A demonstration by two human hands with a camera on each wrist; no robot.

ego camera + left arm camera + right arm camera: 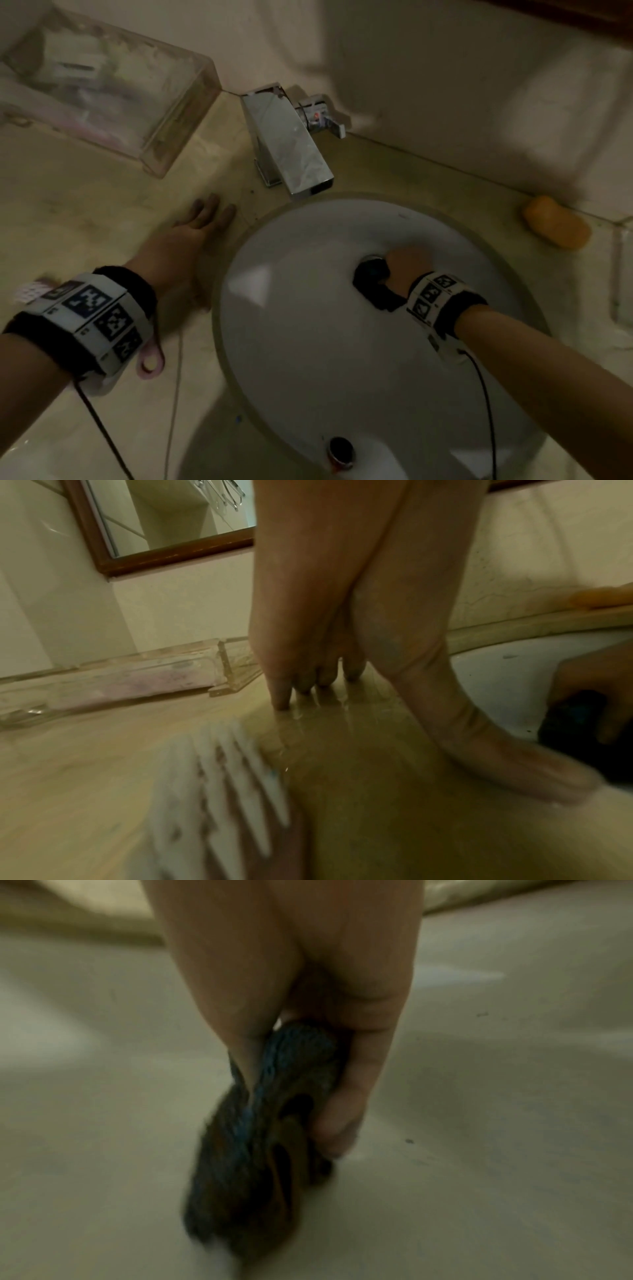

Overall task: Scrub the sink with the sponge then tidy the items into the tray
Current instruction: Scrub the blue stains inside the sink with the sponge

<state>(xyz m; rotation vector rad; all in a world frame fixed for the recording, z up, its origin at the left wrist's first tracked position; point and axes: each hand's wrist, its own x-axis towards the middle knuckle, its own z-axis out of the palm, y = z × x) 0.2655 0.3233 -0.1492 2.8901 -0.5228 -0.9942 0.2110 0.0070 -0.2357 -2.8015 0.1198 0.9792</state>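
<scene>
Right hand (406,265) gripping dark blue-edged sponge (260,1123) inside white oval sink (308,342), left hand (191,236) lying flat, fingers straight, on beige counter (85,212), clear plastic tray (102,85) behind, chrome faucet (287,144) and orange soap bar (555,222) sitting nearby.

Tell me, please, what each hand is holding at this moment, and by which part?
The right hand grips the dark sponge at its upper end, thumb against fingers. The left hand holds nothing, resting flat on the countertop.

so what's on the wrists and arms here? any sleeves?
No sleeves, forearms bare. The left hand and right hand each have a black wristband carrying a white band of black square fiducial markers, with a thin dark cable trailing from it.
</scene>
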